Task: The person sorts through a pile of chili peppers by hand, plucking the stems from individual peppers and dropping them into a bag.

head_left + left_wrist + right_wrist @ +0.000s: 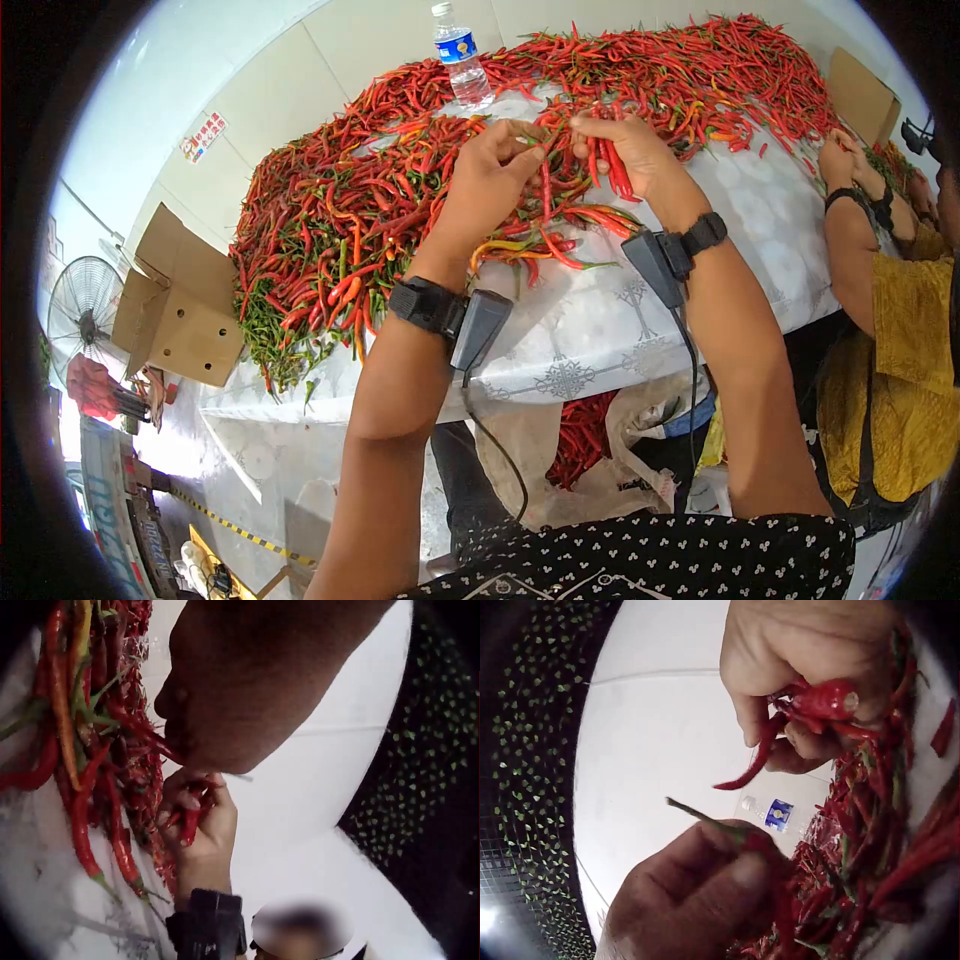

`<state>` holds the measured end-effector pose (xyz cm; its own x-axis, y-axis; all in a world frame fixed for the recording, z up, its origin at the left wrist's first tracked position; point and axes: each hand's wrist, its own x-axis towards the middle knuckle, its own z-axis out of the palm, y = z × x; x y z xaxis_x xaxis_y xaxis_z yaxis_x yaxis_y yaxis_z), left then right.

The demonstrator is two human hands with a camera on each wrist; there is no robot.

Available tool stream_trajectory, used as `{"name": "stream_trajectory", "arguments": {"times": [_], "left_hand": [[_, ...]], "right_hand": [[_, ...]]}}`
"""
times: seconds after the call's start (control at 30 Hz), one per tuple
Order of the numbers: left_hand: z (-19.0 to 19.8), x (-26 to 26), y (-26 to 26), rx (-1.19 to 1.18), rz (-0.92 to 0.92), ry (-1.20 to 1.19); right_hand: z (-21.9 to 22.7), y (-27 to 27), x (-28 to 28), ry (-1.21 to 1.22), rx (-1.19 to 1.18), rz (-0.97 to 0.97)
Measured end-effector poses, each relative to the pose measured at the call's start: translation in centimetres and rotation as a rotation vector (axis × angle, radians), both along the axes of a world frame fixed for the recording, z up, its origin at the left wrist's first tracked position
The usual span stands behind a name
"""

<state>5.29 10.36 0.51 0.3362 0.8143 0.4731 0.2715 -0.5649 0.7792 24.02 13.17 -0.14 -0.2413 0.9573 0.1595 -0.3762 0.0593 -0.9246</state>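
Both hands are raised over a heap of red chili peppers (pixel 390 190) on a table. My left hand (pixel 492 180) pinches one red chili pepper (pixel 546 188) between thumb and fingers. In the right wrist view its green stem (pixel 705 816) points up and away from the fingers. Close beside it, my right hand (pixel 640 152) holds several stemless red chili peppers (pixel 826 700) curled in its palm. One slim curved chili (pixel 757 761) sticks out past that hand's fingertips. In the left wrist view, the back of the left hand (pixel 232 690) covers much of its own grip.
A water bottle (pixel 463 62) stands behind the heap on the white patterned tablecloth (pixel 590 340). Loose chilies (pixel 590 225) lie just under the hands. A cardboard box (pixel 185 310) is at the left, and another person's hands (pixel 845 165) are at the right.
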Motion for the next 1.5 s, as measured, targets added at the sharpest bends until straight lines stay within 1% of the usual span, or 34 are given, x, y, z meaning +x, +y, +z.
{"name": "stream_trajectory", "arguments": {"times": [0.07, 0.1, 0.17, 0.3, 0.37, 0.4, 0.47, 0.57, 0.6, 0.63, 0.67, 0.7, 0.77, 0.8, 0.87, 0.93, 1.0, 1.03, 1.07, 1.1, 1.13, 1.17, 1.2, 1.23, 1.27, 1.3, 1.37, 1.4, 1.43, 1.5], "left_hand": [[-0.1, -0.6, -0.1, -0.275, -0.018, -0.228], [-0.3, -0.7, -0.1, -0.278, -0.016, -0.229], [-0.5, -0.8, 0.1, -0.326, -0.041, -0.357], [-0.4, -0.8, 0.0, -0.276, -0.044, -0.352], [-0.3, -0.7, -0.1, -0.238, 0.050, -0.287], [-0.5, -0.7, 0.0, -0.238, 0.049, -0.287], [-0.8, -0.7, 0.4, -0.141, 0.120, -0.246], [-1.6, -1.2, 1.4, -0.179, 0.078, -0.242], [-1.1, -1.0, 0.9, -0.180, 0.078, -0.241], [-0.7, -0.8, 0.2, -0.242, 0.036, -0.265], [-0.3, -0.7, -0.2, -0.305, -0.006, -0.290], [-0.4, -0.7, -0.1, -0.307, -0.007, -0.288], [-0.5, -0.7, 0.1, -0.460, -0.153, -0.463], [-0.3, -0.8, 0.0, -0.461, -0.153, -0.462], [-0.1, -0.8, -0.1, -0.541, -0.248, -0.562], [-0.1, -0.6, -0.1, -0.515, -0.221, -0.572], [-0.1, -0.8, 0.0, -0.492, -0.195, -0.582], [0.0, -1.4, 0.2, -0.414, -0.074, -0.453], [0.0, -1.8, 0.3, -0.333, 0.046, -0.324], [-0.3, -1.8, 0.4, -0.334, 0.048, -0.324], [-0.7, -1.6, 0.5, -0.024, 0.169, -0.101], [-1.1, -1.3, 0.7, 0.287, 0.284, 0.124], [-1.0, -0.9, 0.5, 0.287, 0.284, 0.123], [-0.8, -0.2, 0.1, 0.323, 0.166, 0.249], [-0.5, 0.5, -0.3, 0.357, 0.047, 0.372], [-0.4, 1.2, -0.7, 0.356, 0.049, 0.368], [-0.3, 2.4, -1.2, 0.312, -0.146, 0.627], [-0.6, 2.8, -1.1, 0.396, -0.174, 0.698], [-0.9, 3.0, -0.9, 0.395, -0.172, 0.698], [-1.2, 3.4, -0.8, 0.309, -0.107, 0.846]], "right_hand": [[-0.1, -0.8, -1.4, -0.082, -0.020, 0.078], [-0.1, -1.0, -1.6, -0.083, -0.023, 0.081], [-0.1, -1.3, -1.9, -0.214, 0.031, 0.141], [-0.2, -1.5, -2.3, -0.283, 0.103, 0.116], [-0.4, -1.2, -2.3, -0.310, 0.132, 0.112], [-0.4, -1.2, -2.4, -0.335, 0.161, 0.106], [-0.3, -1.4, -2.5, -0.340, 0.187, 0.085], [-0.2, -1.6, -2.6, -0.376, 0.223, 0.053], [-0.2, -1.6, -2.6, -0.408, 0.233, 0.043], [-0.1, -1.7, -2.6, -0.406, 0.231, 0.043], [-0.1, -1.8, -2.6, -0.436, 0.228, 0.007], [0.1, -1.9, -2.6, -0.467, 0.226, -0.030], [0.3, -2.3, -2.7, -0.444, 0.240, -0.017], [0.4, -2.4, -2.7, -0.423, 0.259, -0.004], [0.1, -2.0, -2.5, -0.407, 0.264, 0.019], [0.2, -1.7, -2.2, -0.392, 0.269, 0.042], [0.3, -1.5, -1.6, -0.235, 0.205, 0.112], [0.0, -0.8, -1.0, -0.236, 0.203, 0.112], [-0.3, 0.1, -0.3, -0.091, 0.191, 0.075], [-0.2, 0.6, 0.2, 0.055, 0.178, 0.037], [0.0, 0.9, 1.0, 0.227, 0.071, 0.135], [-0.1, 1.2, 1.5, 0.228, 0.070, 0.135], [-0.1, 1.4, 2.1, 0.358, 0.030, 0.127], [-0.2, 1.8, 2.9, 0.486, -0.010, 0.118], [-0.7, 2.6, 3.7, 0.592, 0.004, 0.223], [-0.4, 2.4, 3.7, 0.588, 0.003, 0.224], [-0.1, 2.0, 3.6, 0.633, -0.056, -0.013], [-0.2, 2.1, 3.7, 0.632, -0.058, -0.011], [-0.2, 2.3, 3.8, 0.612, -0.070, 0.019], [-0.3, 2.4, 3.9, 0.593, -0.082, 0.049]]}}
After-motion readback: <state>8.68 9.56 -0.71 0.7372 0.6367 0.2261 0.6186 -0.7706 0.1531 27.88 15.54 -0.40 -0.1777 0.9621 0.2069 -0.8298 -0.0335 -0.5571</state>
